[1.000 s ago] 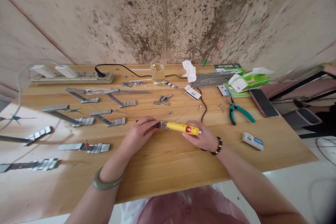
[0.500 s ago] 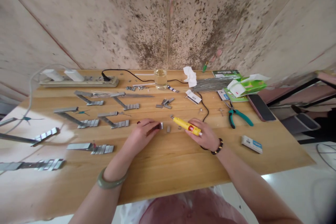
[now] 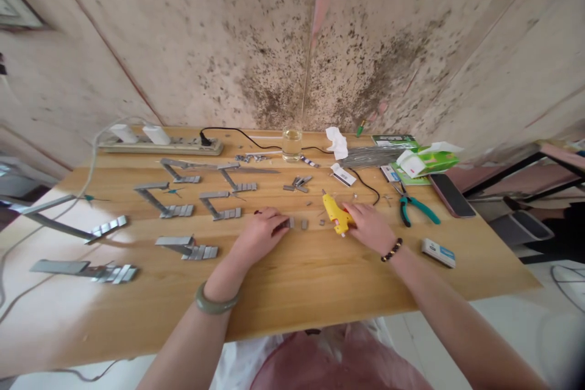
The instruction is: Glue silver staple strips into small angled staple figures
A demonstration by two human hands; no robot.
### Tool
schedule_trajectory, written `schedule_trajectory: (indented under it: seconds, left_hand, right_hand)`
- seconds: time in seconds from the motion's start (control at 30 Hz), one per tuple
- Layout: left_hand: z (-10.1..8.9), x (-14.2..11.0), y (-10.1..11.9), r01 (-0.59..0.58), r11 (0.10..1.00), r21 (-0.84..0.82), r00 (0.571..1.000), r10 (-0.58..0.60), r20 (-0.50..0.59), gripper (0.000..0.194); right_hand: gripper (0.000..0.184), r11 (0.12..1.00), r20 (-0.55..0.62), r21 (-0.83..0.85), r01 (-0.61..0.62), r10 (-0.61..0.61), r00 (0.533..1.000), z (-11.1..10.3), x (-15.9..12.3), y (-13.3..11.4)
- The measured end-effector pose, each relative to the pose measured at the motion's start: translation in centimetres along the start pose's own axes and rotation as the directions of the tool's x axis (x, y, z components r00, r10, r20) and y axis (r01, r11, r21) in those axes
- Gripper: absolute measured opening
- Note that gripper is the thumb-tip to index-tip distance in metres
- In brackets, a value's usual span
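My left hand point(image 3: 267, 230) rests on the wooden table, its fingers closed on a small grey metal staple strip point(image 3: 291, 222) that pokes out past the fingertips; the rest of it is hidden. Two more short grey pieces lie just to the right, one point(image 3: 304, 224) near those fingertips and a smaller one point(image 3: 322, 222) by the glue gun. My right hand point(image 3: 371, 226) grips the handle of a yellow glue gun point(image 3: 336, 213), which is tipped on its side low over the table or on it, nozzle pointing away from me.
Several bent grey metal assemblies point(image 3: 178, 246) stand on the left. Behind are a power strip point(image 3: 178, 146), a glass of pale liquid point(image 3: 292, 146) and loose staple strips point(image 3: 299, 184). On the right are teal pliers point(image 3: 418, 209), a phone point(image 3: 451, 195), a small box point(image 3: 439, 253) and a tissue pack point(image 3: 429, 161).
My right hand has turned the glue gun so its nozzle points farther away from me, and the gun lies flatter. My left hand stays near the same pieces. The camera view has shifted.
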State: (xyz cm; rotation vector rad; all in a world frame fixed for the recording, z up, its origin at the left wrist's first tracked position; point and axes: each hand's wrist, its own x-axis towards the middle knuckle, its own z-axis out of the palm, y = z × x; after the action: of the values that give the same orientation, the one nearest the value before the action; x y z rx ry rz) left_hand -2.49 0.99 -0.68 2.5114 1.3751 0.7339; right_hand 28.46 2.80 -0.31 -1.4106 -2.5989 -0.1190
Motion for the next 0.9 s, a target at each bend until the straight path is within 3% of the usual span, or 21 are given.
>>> schedule_trajectory:
  seconds: [0.13, 0.37, 0.47, 0.63, 0.73, 0.9]
  left_hand:
    - [0.1, -0.1, 0.2, 0.008, 1.000, 0.010, 1.000, -0.008, 0.028, 0.016]
    - [0.4, -0.1, 0.3, 0.005, 1.000, 0.005, 1.000, -0.005, 0.010, 0.016]
    - [0.3, 0.0, 0.4, 0.004, 1.000, 0.015, 1.000, -0.005, 0.027, 0.016]
    - [0.3, 0.0, 0.4, 0.011, 1.000, 0.015, 0.999, -0.012, 0.032, 0.017]
    - [0.4, -0.1, 0.3, 0.015, 1.000, 0.012, 0.999, -0.015, 0.033, 0.017]
    - [0.4, -0.1, 0.3, 0.017, 1.000, 0.017, 0.999, -0.017, 0.043, 0.017]
  right_hand:
    - [0.057, 0.997, 0.118, 0.041, 0.069, -0.074, 0.990, -0.6, -0.3, 1.6]
    - [0.065, 0.987, 0.240, 0.158, 0.033, -0.071, 0.968, -3.2, -1.1, 4.1]
    - [0.041, 0.991, 0.145, 0.130, 0.026, -0.045, 0.988, -4.5, -0.5, 2.1]
    - [0.009, 0.956, 0.026, 0.263, 0.128, -0.140, 0.990, -4.2, 2.3, -5.1]
    - [0.005, 0.960, 0.055, 0.247, 0.135, -0.153, 0.987, -2.8, 3.8, -7.9]
    - [0.006, 0.969, 0.043, 0.226, 0.099, -0.112, 0.993, -1.2, 4.5, -8.5]
